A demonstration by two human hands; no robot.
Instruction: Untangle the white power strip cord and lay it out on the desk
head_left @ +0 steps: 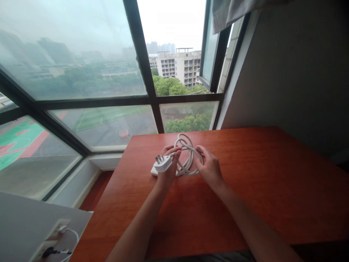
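While I watch from far off through the head view, I see the white cord (185, 170) in loose loops between my two hands, over the far part of the red table (259, 174). My left hand (170, 174) has its thumb and fingers pinched close on the cord, right by the plug (163, 164). The plug sits over that hand, with its metal pins (159, 158) up. A white block (154, 171) peeks out behind it, but I can't tell what it is. My right hand (209, 166) curls its thumb and fingers round the right side of the loops. I can't tell if the loops touch the table. I think the step now is sorting the loops. To me, the next move calls for a snug grip, so no loop slips out.
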